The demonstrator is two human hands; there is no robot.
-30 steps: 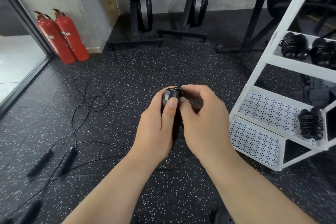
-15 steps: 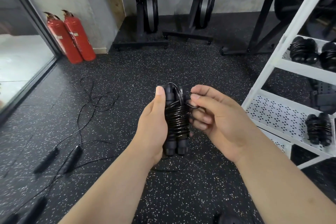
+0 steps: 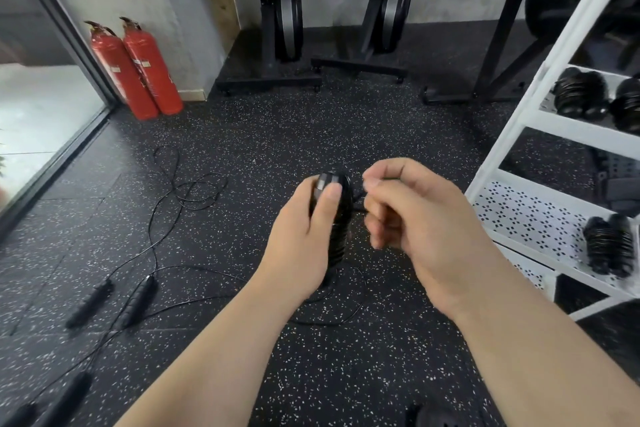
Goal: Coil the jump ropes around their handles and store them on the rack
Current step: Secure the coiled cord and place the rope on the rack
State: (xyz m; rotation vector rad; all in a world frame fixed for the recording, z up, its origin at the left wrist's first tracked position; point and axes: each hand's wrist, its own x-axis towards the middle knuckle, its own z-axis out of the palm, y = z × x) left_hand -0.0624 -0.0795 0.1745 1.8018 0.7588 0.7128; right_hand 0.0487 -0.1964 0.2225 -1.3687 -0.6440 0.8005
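Note:
My left hand [image 3: 301, 239] grips a black jump rope bundle [image 3: 337, 218], both handles together with cord wound around them, thumb on top. My right hand [image 3: 419, 218] pinches the thin black cord end [image 3: 358, 208] just right of the bundle. A loose strand hangs from the bundle to the floor. A second jump rope [image 3: 138, 298] lies uncoiled on the floor at the left, its cord looping away. The white rack [image 3: 540, 215] stands at the right with coiled ropes [image 3: 607, 244] on its shelves.
Two red fire extinguishers [image 3: 135, 69] stand by the wall at the left, beside a glass door. Black machine stands [image 3: 277, 76] line the back wall. More black handles [image 3: 65, 395] lie at the bottom left. The floor is speckled black rubber.
The bundle has tipped its top end toward me. My right hand has curled tighter around the cord end beside it. The view has shifted slightly.

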